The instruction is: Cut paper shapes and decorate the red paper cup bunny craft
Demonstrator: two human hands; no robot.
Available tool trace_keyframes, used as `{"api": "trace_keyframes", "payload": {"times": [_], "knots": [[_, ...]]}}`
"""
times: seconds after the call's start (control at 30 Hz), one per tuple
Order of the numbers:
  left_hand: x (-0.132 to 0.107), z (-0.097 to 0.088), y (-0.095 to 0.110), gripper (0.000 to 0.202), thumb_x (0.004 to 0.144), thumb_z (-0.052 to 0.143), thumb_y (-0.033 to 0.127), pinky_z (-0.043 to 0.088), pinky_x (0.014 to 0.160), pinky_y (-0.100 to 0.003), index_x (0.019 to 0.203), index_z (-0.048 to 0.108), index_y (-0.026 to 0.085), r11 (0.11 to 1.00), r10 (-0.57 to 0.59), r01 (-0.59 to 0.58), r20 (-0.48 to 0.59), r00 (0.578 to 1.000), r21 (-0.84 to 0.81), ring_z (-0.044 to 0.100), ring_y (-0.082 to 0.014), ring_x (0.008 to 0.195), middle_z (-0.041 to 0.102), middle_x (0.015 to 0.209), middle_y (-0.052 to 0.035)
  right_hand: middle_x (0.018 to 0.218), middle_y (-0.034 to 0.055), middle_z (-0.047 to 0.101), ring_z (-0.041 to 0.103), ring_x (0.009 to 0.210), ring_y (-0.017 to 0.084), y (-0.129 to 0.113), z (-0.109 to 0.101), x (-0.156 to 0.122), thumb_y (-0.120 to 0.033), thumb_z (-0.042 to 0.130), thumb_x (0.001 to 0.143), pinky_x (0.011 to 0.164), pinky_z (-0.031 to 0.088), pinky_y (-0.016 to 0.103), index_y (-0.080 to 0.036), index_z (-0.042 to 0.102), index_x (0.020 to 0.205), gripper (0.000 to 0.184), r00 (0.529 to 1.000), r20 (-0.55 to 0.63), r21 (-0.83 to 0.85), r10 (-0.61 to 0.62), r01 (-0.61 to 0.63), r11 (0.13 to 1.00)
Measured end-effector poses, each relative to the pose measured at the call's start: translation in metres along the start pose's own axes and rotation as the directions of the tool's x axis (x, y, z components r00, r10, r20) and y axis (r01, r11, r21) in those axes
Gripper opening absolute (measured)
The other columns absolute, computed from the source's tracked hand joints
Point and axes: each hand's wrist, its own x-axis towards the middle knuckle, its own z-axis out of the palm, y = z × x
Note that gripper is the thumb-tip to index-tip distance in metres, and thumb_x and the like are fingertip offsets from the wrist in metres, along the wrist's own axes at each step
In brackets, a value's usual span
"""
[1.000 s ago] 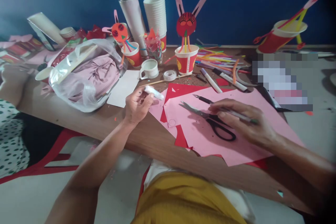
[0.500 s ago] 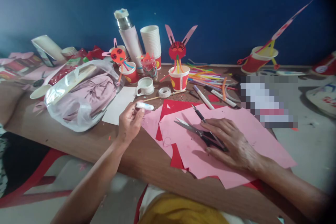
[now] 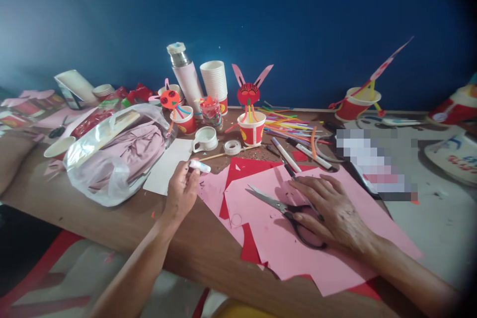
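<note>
My left hand (image 3: 182,190) is closed around a small white stick (image 3: 200,166) with pale blue marks, like a glue stick, held just above the table near a white sheet (image 3: 164,171). My right hand (image 3: 331,208) is over pink paper (image 3: 346,268), its fingers fairly straight and a dark pen (image 3: 288,169) caught beneath them. Scissors (image 3: 266,198) with black handles lie on the pink paper, blades slightly apart. The thumb reaches over one handle; whether it touches is unclear. Red paper (image 3: 250,244) shows under the pink.
Behind are a red paper face on a cup (image 3: 251,129), an orange one on another cup (image 3: 183,120), tape (image 3: 232,147), a white mug (image 3: 206,140), markers (image 3: 286,154) and pipe cleaners (image 3: 283,121). A plastic bag (image 3: 108,191) sits left; a blurred-out object (image 3: 372,164) lies right.
The view has tipped upward. The scissors now lie flatter on the paper. My right hand has shifted slightly with the pen; my left hand still holds the white stick.
</note>
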Motion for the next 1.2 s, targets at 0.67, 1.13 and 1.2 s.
{"api": "trace_keyframes", "payload": {"times": [0.67, 1.13, 1.2], "knots": [[0.012, 0.022, 0.001, 0.02, 0.076, 0.061, 0.032, 0.05, 0.057, -0.02, 0.085, 0.056, 0.016, 0.966, -0.156, 0.147, -0.028, 0.987, -0.211, 0.064, -0.0145, 0.066, 0.065, 0.072, -0.0024, 0.102, 0.0095, 0.066, 0.06, 0.089, 0.02, 0.005, 0.003, -0.003, -0.013, 0.044, 0.087, 0.081, 0.039, 0.038, -0.018, 0.058, 0.104, 0.023, 0.978, -0.208, 0.129, -0.027, 0.055, 0.99], [0.022, 0.009, 0.037, 0.026, 0.079, 0.054, 0.034, 0.05, 0.06, -0.022, 0.098, 0.059, 0.017, 1.0, 0.029, -0.029, 0.02, 0.999, -0.006, 0.064, -0.0153, 0.07, 0.067, 0.087, -0.0047, 0.1, 0.0087, 0.066, 0.058, 0.087, 0.022, 0.0, 0.011, -0.008, -0.02, 0.042, 0.09, 0.077, 0.045, 0.035, -0.018, 0.046, 0.12, 0.031, 0.959, -0.221, 0.234, 0.179, -0.126, 0.964], [0.027, 0.016, 0.036, 0.022, 0.077, 0.056, 0.031, 0.05, 0.068, -0.023, 0.094, 0.059, 0.018, 0.993, 0.118, -0.117, -0.003, 0.993, 0.022, 0.063, -0.0162, 0.078, 0.067, 0.088, -0.0044, 0.103, 0.0089, 0.064, 0.057, 0.092, 0.022, 0.001, 0.013, -0.008, -0.022, 0.043, 0.09, 0.079, 0.046, 0.035, -0.019, 0.048, 0.119, 0.029, 0.949, -0.221, 0.249, 0.226, -0.169, 0.954]]}}
